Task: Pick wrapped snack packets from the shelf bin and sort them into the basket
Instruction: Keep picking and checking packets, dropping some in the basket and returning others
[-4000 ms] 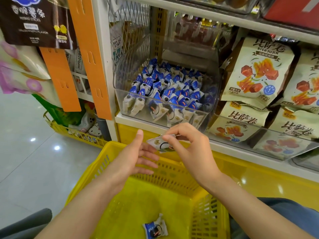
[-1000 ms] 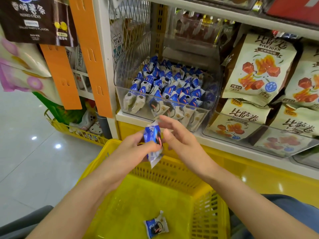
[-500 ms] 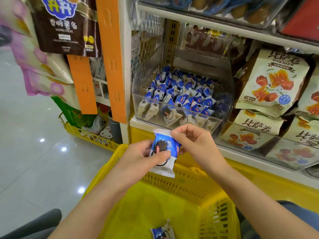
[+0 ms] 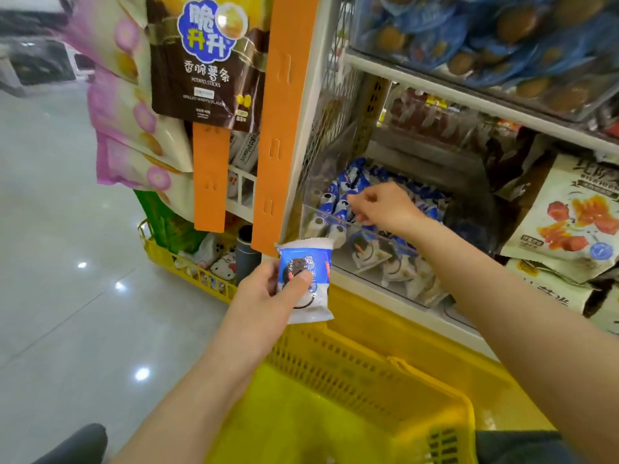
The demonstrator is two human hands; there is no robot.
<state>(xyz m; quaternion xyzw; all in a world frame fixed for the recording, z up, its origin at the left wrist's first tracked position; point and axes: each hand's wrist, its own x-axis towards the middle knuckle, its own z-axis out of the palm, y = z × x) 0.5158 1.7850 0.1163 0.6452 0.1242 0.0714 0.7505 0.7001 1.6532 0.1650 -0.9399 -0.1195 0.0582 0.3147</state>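
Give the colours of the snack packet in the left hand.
The snack packet is blue with a dark biscuit picture and white ends; head view.

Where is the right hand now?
Head view, centre-right: right hand inside the clear shelf bin, among the blue packets, above the held packet.

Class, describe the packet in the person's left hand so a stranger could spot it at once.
Find the yellow basket below. Above its far rim, the left hand grips a blue-and-white packet. Unlike those heaped in the clear bin, it is out alone.
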